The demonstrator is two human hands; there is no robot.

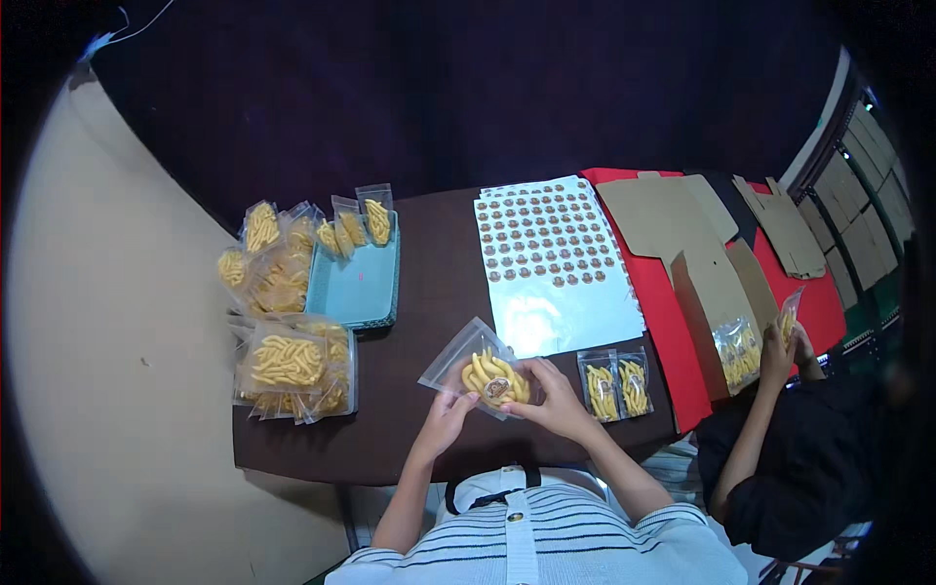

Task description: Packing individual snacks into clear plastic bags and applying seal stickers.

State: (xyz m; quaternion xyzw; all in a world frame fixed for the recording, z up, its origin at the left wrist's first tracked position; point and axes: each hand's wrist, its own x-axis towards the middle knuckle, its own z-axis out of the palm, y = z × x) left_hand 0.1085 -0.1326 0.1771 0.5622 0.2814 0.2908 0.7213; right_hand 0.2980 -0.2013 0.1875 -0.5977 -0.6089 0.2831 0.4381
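Between my two hands I hold a clear zip bag of yellow stick snacks (479, 367), tilted above the brown table (431, 292). A round sticker (498, 388) is on its front. My left hand (447, 418) grips the bag's lower left edge, thumb in front. On the right side, my right hand (552, 398) pinches it with the thumb close to the sticker. Just right of that hand lie two filled bags (618, 385), side by side. Beyond my hands is a white sticker sheet (556, 314) with rows of round stickers; part of its lower area is bare.
Filled bags (287, 362) are piled at the left, with more around a blue tray (351, 285). On a red cloth (651, 322) stands an open cardboard box (706, 292) with bags inside. A co-worker's hands (782, 349) hold another bag beside it. Flat cardboard (782, 227) lies behind.
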